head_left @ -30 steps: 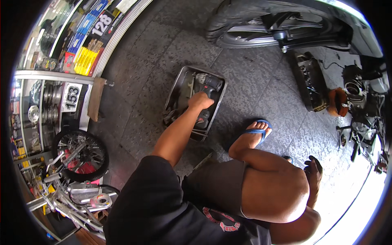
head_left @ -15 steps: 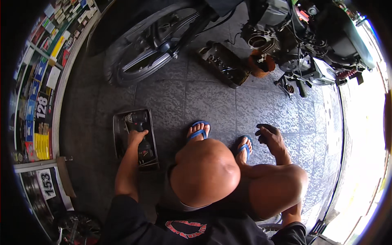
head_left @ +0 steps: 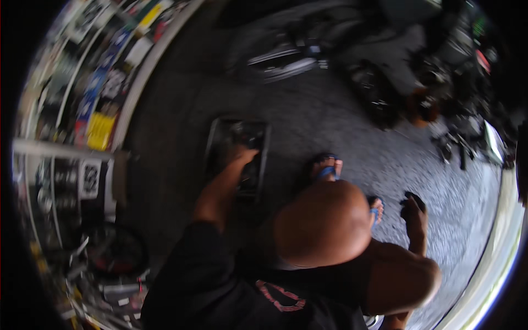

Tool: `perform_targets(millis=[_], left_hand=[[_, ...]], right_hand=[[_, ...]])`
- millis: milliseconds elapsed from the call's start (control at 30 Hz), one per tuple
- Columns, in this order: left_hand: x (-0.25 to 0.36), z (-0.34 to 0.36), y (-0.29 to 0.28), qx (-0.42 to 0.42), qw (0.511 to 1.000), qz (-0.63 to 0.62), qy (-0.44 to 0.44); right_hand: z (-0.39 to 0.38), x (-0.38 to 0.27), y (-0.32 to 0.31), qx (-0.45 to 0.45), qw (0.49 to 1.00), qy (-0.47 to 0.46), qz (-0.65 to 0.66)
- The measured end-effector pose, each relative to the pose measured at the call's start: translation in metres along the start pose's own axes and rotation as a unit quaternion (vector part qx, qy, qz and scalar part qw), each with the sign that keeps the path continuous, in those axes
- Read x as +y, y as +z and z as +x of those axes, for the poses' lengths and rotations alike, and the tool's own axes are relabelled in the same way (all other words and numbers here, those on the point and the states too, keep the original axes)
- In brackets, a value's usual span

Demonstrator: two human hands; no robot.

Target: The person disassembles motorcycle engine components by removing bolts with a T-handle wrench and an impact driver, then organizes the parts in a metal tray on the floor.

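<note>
My left hand (head_left: 241,156) reaches into a dark rectangular tray (head_left: 266,157) on the floor to my left. It wraps over the handle of a black cordless drill (head_left: 238,132) lying there; motion smears the view, and the fingers' undersides are hidden. Out beyond my right knee, my right hand (head_left: 415,209) hangs over the floor with dark, soiled fingers apart and nothing in them.
A motorcycle wheel (head_left: 286,63) stands ahead. Right of it are a dark parts tray (head_left: 377,102), an orange container (head_left: 422,107) and motorcycle engine parts (head_left: 440,66). Stocked shelves (head_left: 91,104) line the left side; a small spoked wheel (head_left: 113,250) stands at lower left.
My view has swung left, so the scene shifts right in the picture and blurs. My left hand remains at the drill in the tray; my right hand is still off to the right.
</note>
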State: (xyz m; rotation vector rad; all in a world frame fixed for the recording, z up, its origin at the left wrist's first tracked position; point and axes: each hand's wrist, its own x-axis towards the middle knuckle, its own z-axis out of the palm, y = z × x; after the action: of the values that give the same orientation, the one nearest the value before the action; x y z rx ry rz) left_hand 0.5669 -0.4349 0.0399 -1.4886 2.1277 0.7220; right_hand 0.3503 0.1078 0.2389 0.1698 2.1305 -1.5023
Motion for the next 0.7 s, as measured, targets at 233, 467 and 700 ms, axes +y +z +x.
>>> perform_targets(millis=[233, 467, 700], left_hand=[[-0.041, -0.077, -0.088, 0.252, 0.916, -0.311, 0.015], [-0.126, 0.000, -0.129, 0.469, 0.672, -0.566, -0.091], [-0.194, 0.030, -0.082, 0.500, 0.677, -0.530, -0.105]], right_hand=[[0.005, 0.004, 0.009, -0.071, 0.997, 0.004, -0.035], [0.001, -0.001, 0.004, -0.071, 0.997, -0.004, 0.014], [-0.011, -0.002, 0.012, -0.057, 0.998, 0.022, 0.015]])
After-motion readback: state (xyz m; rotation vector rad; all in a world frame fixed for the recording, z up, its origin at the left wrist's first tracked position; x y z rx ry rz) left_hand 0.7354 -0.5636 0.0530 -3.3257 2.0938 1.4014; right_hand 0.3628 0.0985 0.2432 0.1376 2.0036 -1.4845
